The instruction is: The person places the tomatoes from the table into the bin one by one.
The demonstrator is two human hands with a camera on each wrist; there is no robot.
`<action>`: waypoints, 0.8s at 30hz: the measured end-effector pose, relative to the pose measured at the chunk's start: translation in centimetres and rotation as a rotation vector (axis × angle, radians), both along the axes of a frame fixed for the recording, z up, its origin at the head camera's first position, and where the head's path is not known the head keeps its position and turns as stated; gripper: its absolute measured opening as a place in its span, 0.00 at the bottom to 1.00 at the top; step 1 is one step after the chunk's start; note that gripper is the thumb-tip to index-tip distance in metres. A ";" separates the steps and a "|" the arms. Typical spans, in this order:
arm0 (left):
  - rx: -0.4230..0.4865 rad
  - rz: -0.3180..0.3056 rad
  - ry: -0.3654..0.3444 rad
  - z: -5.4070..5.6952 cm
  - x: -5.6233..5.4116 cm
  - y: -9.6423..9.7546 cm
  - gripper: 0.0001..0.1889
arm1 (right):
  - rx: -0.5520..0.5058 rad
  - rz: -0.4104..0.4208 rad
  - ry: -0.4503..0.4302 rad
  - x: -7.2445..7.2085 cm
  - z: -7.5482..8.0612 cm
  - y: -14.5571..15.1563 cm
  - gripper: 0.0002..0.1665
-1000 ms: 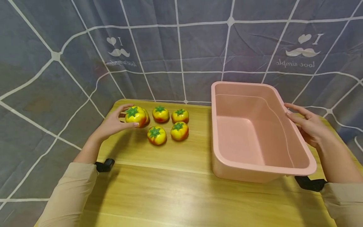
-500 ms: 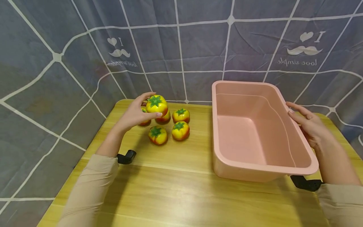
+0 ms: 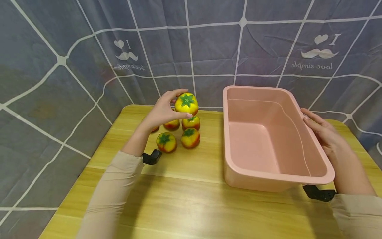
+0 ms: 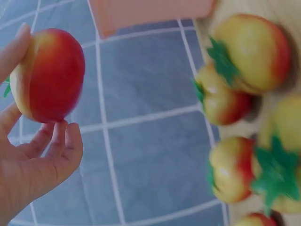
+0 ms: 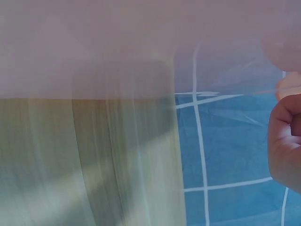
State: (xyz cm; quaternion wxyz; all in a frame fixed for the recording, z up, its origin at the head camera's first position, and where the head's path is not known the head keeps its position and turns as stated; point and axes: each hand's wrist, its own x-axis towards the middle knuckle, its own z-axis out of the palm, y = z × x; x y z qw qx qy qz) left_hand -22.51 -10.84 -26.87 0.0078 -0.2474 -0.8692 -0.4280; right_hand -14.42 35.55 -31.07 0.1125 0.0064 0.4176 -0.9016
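My left hand [image 3: 162, 111] holds a yellow-and-red tomato [image 3: 187, 105] with a green star-shaped leaf top, thumb on the near side and fingers behind it. In the left wrist view the held tomato [image 4: 59, 77] shows its red underside, raised over the table. Below and beside this hand, several similar tomatoes [image 3: 166, 142] sit in a loose group, one partly hidden by the wrist. My right hand [image 3: 328, 136] grips the right rim of a deep pink plastic basin [image 3: 253, 146]. In the right wrist view the basin's wall [image 5: 94, 47] fills the top, with curled fingers [image 5: 284, 146] at the right edge.
The wooden table [image 3: 185, 199] carries everything, its back edge against a grey-blue curtain [image 3: 215, 49] with white grid lines. Between the tomatoes and the basin runs a strip of bare wood. The basin's tall left wall stands to the right of the held tomato.
My left hand has lifted the tomato from the left end of the group and carried it right, over the back tomatoes. The right hand stays at the basin's rim.
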 end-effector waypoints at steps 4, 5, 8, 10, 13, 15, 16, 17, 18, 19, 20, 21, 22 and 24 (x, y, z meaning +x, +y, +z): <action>-0.025 -0.018 0.038 0.9 0.2 1.9 0.40 | -0.036 0.006 0.004 0.2 -0.2 0.0 0.19; -0.028 -0.023 0.044 1.1 0.2 2.3 0.40 | -0.042 0.006 0.006 0.2 -0.3 -0.1 0.19; -0.027 -0.037 0.051 1.3 0.3 3.7 0.40 | -0.059 0.008 0.014 0.2 -0.4 -0.1 0.19; -0.010 -0.046 0.044 1.2 0.4 4.6 0.40 | -0.070 0.007 0.012 0.1 -0.4 -0.1 0.19; 0.006 -0.068 0.040 1.1 0.4 5.9 0.40 | -0.071 0.002 0.005 0.1 -0.3 -0.2 0.19; 0.028 -0.088 0.038 1.0 0.5 6.8 0.41 | -0.064 -0.001 0.000 0.1 -0.3 -0.2 0.18; 0.038 -0.100 0.039 0.9 0.5 7.2 0.41 | -0.062 -0.002 0.000 0.1 -0.3 -0.2 0.18; 0.047 -0.111 0.040 0.9 0.6 7.6 0.41 | -0.060 -0.001 0.003 0.1 -0.3 -0.2 0.18; 0.051 -0.120 0.040 0.8 0.6 8.0 0.41 | -0.057 0.001 0.006 0.1 -0.3 -0.3 0.18; 0.059 -0.130 0.039 0.8 0.7 8.3 0.42 | -0.056 0.001 0.010 0.1 -0.4 -0.3 0.19; 0.069 -0.139 0.036 0.7 0.8 8.6 0.42 | -0.055 0.001 0.014 0.2 -0.4 -0.3 0.18; 0.077 -0.146 0.035 0.6 0.8 9.0 0.42 | -0.053 0.001 0.019 0.2 -0.5 -0.3 0.18; 0.084 -0.148 0.031 0.5 0.9 9.2 0.42 | -0.048 0.000 0.024 0.2 -0.5 -0.2 0.19; 0.097 -0.151 0.021 0.4 1.1 9.7 0.42 | -0.041 -0.005 0.030 0.3 -0.6 -0.2 0.19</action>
